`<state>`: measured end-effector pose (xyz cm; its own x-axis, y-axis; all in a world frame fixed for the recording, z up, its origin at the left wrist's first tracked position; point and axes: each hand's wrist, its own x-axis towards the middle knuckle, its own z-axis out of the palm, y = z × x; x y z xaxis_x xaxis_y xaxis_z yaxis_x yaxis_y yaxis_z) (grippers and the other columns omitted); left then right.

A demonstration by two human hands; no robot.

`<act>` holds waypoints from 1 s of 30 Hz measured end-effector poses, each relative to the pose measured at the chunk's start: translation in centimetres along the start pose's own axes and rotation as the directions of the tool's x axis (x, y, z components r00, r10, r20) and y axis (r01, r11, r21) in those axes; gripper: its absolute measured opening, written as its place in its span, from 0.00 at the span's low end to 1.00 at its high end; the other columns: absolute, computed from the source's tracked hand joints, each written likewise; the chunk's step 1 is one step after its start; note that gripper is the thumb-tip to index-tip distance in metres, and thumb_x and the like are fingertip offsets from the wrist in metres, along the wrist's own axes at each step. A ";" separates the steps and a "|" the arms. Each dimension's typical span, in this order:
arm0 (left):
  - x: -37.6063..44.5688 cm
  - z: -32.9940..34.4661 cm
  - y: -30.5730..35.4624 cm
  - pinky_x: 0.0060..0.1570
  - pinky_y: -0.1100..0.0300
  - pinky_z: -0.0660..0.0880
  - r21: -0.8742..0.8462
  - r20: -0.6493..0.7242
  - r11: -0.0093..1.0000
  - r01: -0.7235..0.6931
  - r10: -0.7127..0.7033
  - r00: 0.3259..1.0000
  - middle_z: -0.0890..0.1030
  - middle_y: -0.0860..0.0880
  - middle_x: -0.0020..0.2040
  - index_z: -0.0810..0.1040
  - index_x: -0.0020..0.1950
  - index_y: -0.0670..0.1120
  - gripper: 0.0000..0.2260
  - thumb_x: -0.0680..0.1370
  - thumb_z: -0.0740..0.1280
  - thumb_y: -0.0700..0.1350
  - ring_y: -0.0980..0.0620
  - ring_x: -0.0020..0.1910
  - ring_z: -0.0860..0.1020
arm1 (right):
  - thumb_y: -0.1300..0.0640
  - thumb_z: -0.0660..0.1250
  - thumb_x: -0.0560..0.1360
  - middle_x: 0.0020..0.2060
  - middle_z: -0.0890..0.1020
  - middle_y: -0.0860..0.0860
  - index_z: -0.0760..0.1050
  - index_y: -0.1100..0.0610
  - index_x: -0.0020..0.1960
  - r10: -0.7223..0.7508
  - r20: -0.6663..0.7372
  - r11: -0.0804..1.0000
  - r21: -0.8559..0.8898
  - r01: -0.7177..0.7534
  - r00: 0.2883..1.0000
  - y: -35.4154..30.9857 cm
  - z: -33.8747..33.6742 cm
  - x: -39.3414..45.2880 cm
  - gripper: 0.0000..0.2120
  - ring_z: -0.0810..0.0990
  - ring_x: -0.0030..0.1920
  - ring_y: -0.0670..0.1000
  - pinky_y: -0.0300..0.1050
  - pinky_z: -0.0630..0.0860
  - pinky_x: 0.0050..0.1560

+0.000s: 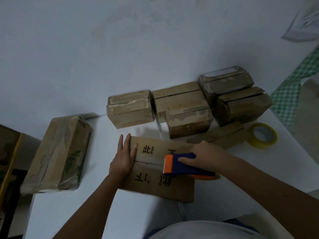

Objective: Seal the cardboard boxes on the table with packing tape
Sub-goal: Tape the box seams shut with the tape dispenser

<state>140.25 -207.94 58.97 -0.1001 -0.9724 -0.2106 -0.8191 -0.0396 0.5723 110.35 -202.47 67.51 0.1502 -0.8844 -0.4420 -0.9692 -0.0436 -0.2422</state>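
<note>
- Nearest, flat brown cardboard box (160, 180) lies on white surface (103, 213)
- Left hand (123, 158) presses flaps flat, fingers straight
- Right hand (206, 156) grips blue-and-orange tape dispenser (183, 167); draw it steadily along the seam, keeping flaps closed

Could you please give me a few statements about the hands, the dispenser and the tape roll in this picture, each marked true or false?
1. The right hand grips the tape dispenser. True.
2. The left hand holds the yellow tape roll. False: it lies flat on the lettered box.
3. The roll lies on the table to the right. True.
4. The dispenser is green. False: it is blue and orange.
</note>
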 end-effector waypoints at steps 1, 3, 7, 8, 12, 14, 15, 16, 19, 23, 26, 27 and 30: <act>0.1 0.0 0.0 0.61 0.42 0.70 0.008 0.000 1.000 0.004 -0.004 1.000 0.43 0.60 0.80 0.45 0.78 0.65 0.27 0.80 0.49 0.67 0.50 0.75 0.63 | 0.25 0.53 0.71 0.32 0.75 0.48 0.71 0.50 0.36 0.018 0.018 1.000 -0.014 -0.018 1.000 1.5 0.0 -0.5 0.29 0.73 0.31 0.46 0.41 0.66 0.29; 0.2 0.2 -0.3 0.62 0.42 0.70 0.019 0.000 1.000 0.000 0.000 1.000 0.43 0.61 0.80 0.45 0.78 0.65 0.28 0.80 0.48 0.67 0.50 0.76 0.62 | 0.25 0.54 0.71 0.29 0.73 0.48 0.71 0.52 0.33 0.051 0.050 0.999 -0.007 -0.051 0.997 4.0 0.4 -1.4 0.30 0.71 0.28 0.46 0.41 0.64 0.29; 0.1 0.0 0.2 0.67 0.44 0.67 0.132 -0.010 0.991 0.013 -0.011 1.000 0.42 0.58 0.81 0.46 0.80 0.60 0.28 0.81 0.47 0.65 0.48 0.77 0.60 | 0.25 0.54 0.71 0.27 0.71 0.48 0.69 0.52 0.31 0.007 -0.010 1.000 -0.013 -0.007 1.000 5.3 1.2 -1.7 0.30 0.69 0.27 0.47 0.43 0.62 0.28; 0.0 0.0 0.5 0.71 0.43 0.63 0.216 -0.037 0.976 0.014 -0.006 0.999 0.41 0.56 0.81 0.46 0.80 0.59 0.27 0.82 0.46 0.64 0.46 0.78 0.57 | 0.25 0.54 0.71 0.26 0.71 0.48 0.68 0.51 0.31 -0.015 -0.020 1.000 -0.026 0.014 1.000 5.2 1.3 -1.7 0.30 0.69 0.27 0.47 0.43 0.63 0.28; -2.3 1.3 3.3 0.77 0.46 0.38 0.451 -0.065 0.888 -0.083 0.126 0.990 0.35 0.50 0.80 0.41 0.80 0.54 0.26 0.84 0.43 0.57 0.49 0.79 0.35 | 0.26 0.55 0.72 0.27 0.72 0.48 0.68 0.51 0.31 -0.016 -0.015 1.000 0.003 0.016 1.000 5.1 1.5 -1.8 0.29 0.70 0.28 0.46 0.43 0.62 0.28; -4.3 3.6 4.7 0.76 0.43 0.35 0.477 0.049 0.870 -0.124 0.114 0.992 0.31 0.49 0.79 0.36 0.80 0.53 0.27 0.84 0.45 0.56 0.48 0.77 0.30 | 0.27 0.54 0.73 0.29 0.73 0.48 0.69 0.51 0.33 0.003 -0.016 1.000 0.005 -0.003 1.000 4.8 1.8 -1.9 0.29 0.72 0.29 0.46 0.43 0.66 0.30; -5.1 4.5 4.9 0.75 0.42 0.34 0.477 0.082 0.872 -0.106 0.077 0.994 0.30 0.49 0.78 0.33 0.79 0.53 0.28 0.84 0.45 0.57 0.47 0.76 0.28 | 0.27 0.54 0.73 0.30 0.74 0.48 0.70 0.51 0.34 0.011 -0.017 1.000 0.008 -0.011 1.000 4.4 2.0 -1.9 0.28 0.72 0.30 0.47 0.44 0.68 0.31; -5.3 4.8 4.9 0.75 0.42 0.33 0.472 0.089 0.878 -0.081 0.044 0.995 0.29 0.49 0.77 0.30 0.77 0.53 0.29 0.84 0.45 0.58 0.47 0.76 0.28 | 0.27 0.54 0.73 0.30 0.74 0.48 0.70 0.51 0.35 0.015 -0.020 1.000 0.013 -0.015 1.000 3.9 2.0 -1.8 0.28 0.73 0.31 0.47 0.45 0.70 0.33; -4.0 3.1 3.5 0.75 0.44 0.33 0.446 0.098 0.893 -0.059 0.017 0.995 0.29 0.52 0.77 0.29 0.76 0.55 0.28 0.83 0.43 0.60 0.49 0.76 0.29 | 0.29 0.54 0.74 0.31 0.74 0.49 0.69 0.51 0.35 -0.002 -0.020 0.999 0.035 0.003 1.000 1.8 1.4 -1.1 0.26 0.73 0.32 0.47 0.45 0.71 0.35; -0.4 -1.5 0.1 0.76 0.44 0.36 0.469 0.130 0.879 -0.084 0.026 0.991 0.33 0.53 0.79 0.32 0.77 0.57 0.30 0.79 0.38 0.64 0.51 0.77 0.32 | 0.33 0.53 0.78 0.32 0.72 0.49 0.66 0.51 0.35 -0.040 -0.020 0.991 0.123 0.042 0.999 -3.1 1.4 1.0 0.24 0.71 0.32 0.46 0.41 0.64 0.31; 1.5 -3.7 -1.1 0.76 0.45 0.36 0.532 0.118 0.844 -0.073 0.011 0.993 0.33 0.52 0.79 0.34 0.78 0.56 0.31 0.77 0.38 0.64 0.50 0.77 0.33 | 0.34 0.52 0.79 0.32 0.71 0.50 0.65 0.53 0.35 -0.037 -0.040 0.987 0.153 0.043 0.999 -5.6 1.6 2.4 0.25 0.73 0.36 0.50 0.44 0.67 0.37; 1.8 -3.7 -0.9 0.75 0.45 0.36 0.533 0.109 0.844 -0.067 0.010 0.994 0.33 0.52 0.78 0.35 0.78 0.55 0.31 0.78 0.38 0.64 0.50 0.77 0.33 | 0.34 0.52 0.79 0.32 0.70 0.50 0.65 0.53 0.35 -0.032 -0.049 0.988 0.148 0.039 0.998 -5.9 1.7 2.7 0.25 0.73 0.37 0.51 0.45 0.68 0.39; 1.4 -2.0 0.2 0.76 0.46 0.37 0.416 0.098 0.908 -0.047 0.007 0.995 0.34 0.50 0.80 0.35 0.79 0.54 0.28 0.84 0.44 0.60 0.49 0.78 0.34 | 0.33 0.52 0.78 0.32 0.71 0.50 0.65 0.52 0.35 -0.022 -0.052 0.987 0.157 0.030 0.998 -5.8 1.9 3.0 0.25 0.74 0.38 0.51 0.45 0.70 0.39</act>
<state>141.10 -209.78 60.38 -0.1603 -0.9456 -0.2830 -0.9741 0.1053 0.2000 116.79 -204.04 65.95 0.1612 -0.9062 -0.3910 -0.9216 0.0035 -0.3880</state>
